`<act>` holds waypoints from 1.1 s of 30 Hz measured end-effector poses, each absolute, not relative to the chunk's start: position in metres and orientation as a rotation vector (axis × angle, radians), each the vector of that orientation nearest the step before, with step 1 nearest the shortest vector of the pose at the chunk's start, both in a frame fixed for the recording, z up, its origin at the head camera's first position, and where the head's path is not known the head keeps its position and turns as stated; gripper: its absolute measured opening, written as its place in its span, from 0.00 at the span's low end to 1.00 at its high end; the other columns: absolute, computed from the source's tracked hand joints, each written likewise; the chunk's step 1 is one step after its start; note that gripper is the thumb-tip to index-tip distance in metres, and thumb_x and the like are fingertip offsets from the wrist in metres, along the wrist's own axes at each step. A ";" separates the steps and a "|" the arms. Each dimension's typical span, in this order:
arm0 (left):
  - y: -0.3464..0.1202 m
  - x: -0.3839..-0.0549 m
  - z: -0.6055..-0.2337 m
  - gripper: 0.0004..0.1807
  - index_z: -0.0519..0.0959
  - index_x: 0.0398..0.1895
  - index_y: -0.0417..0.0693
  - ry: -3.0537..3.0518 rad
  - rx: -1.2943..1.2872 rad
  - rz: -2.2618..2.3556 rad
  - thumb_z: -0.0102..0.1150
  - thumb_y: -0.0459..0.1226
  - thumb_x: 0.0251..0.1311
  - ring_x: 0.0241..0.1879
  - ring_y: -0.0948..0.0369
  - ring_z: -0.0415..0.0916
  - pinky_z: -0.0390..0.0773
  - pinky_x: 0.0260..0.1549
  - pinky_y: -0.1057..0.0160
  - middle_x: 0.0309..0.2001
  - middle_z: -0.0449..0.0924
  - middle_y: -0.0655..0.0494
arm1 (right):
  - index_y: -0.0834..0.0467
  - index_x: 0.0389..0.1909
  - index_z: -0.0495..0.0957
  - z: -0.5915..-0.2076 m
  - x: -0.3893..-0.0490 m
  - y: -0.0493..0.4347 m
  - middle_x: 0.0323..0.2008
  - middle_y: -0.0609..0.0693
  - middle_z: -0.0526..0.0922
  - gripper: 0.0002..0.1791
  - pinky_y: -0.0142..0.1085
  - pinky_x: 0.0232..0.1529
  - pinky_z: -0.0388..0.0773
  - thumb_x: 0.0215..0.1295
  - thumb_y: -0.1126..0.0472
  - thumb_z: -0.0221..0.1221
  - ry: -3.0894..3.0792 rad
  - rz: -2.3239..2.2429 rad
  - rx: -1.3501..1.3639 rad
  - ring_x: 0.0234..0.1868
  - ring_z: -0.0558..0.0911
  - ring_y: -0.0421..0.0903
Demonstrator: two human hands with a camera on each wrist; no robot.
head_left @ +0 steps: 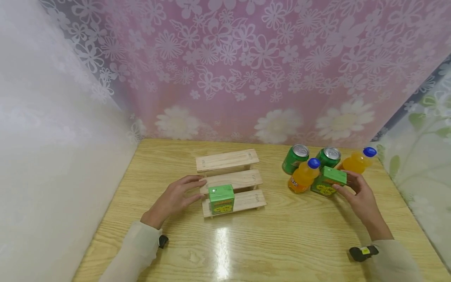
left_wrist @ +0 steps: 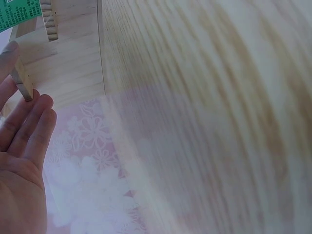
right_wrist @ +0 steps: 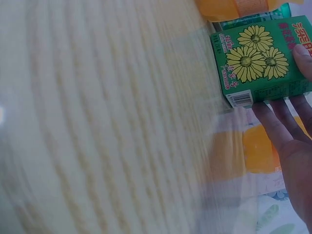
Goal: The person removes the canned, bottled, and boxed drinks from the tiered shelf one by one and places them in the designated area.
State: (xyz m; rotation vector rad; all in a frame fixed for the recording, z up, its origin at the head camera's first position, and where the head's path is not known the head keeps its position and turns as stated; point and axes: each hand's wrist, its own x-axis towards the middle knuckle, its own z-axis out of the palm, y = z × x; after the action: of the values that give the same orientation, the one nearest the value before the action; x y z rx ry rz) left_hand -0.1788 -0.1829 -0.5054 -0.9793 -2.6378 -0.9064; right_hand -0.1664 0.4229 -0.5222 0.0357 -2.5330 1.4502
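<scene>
A small three-step wooden stand (head_left: 232,179) is on the table, with one green drink carton (head_left: 221,199) upright on its lowest step. At the stand's left end, my left hand (head_left: 176,197) touches the steps with nearly straight fingertips (left_wrist: 46,100). On the right, my right hand (head_left: 361,196) grips a second green drink carton (right_wrist: 258,58) printed with yellow flowers. The thumb presses its front and the other fingers lie along its side. An orange drink bottle (head_left: 303,176) with a blue cap stands just left of this carton.
Two green cans, one (head_left: 295,159) behind the bottle and another (head_left: 328,157) behind the held carton, stand at the back right. A second orange bottle (head_left: 355,161) is beyond my right hand. A flowered curtain (head_left: 225,78) runs along the back edge of the table (head_left: 282,243).
</scene>
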 end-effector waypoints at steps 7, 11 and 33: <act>-0.183 -0.178 -0.505 0.28 0.85 0.69 0.48 -2.645 -0.973 -0.925 0.77 0.39 0.66 0.67 0.46 0.83 0.87 0.63 0.46 0.69 0.83 0.46 | 0.55 0.76 0.69 -0.526 -0.167 0.423 0.59 0.24 0.74 0.31 0.11 0.53 0.75 0.76 0.69 0.66 -2.528 1.454 0.034 0.58 0.75 0.22; -0.183 -0.178 -0.505 0.28 0.85 0.69 0.48 -2.640 -0.969 -0.935 0.78 0.39 0.65 0.67 0.45 0.83 0.87 0.63 0.46 0.69 0.83 0.46 | 0.54 0.77 0.68 -0.525 -0.166 0.423 0.60 0.25 0.73 0.32 0.11 0.52 0.76 0.77 0.68 0.65 -2.538 1.486 0.029 0.58 0.75 0.22; -0.183 -0.177 -0.505 0.28 0.84 0.70 0.48 -2.654 -0.959 -0.947 0.77 0.39 0.66 0.67 0.46 0.82 0.86 0.64 0.45 0.69 0.82 0.46 | 0.63 0.78 0.69 -0.460 -0.169 0.398 0.67 0.41 0.80 0.31 0.14 0.63 0.75 0.76 0.74 0.62 -2.316 1.577 0.187 0.67 0.79 0.33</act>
State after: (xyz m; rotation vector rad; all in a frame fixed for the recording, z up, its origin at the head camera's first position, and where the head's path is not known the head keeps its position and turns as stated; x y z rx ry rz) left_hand -0.1772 -0.1827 -0.5052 -0.9586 -2.6536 -0.9471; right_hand -0.1690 0.3979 -0.4595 0.1867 -2.3159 1.5770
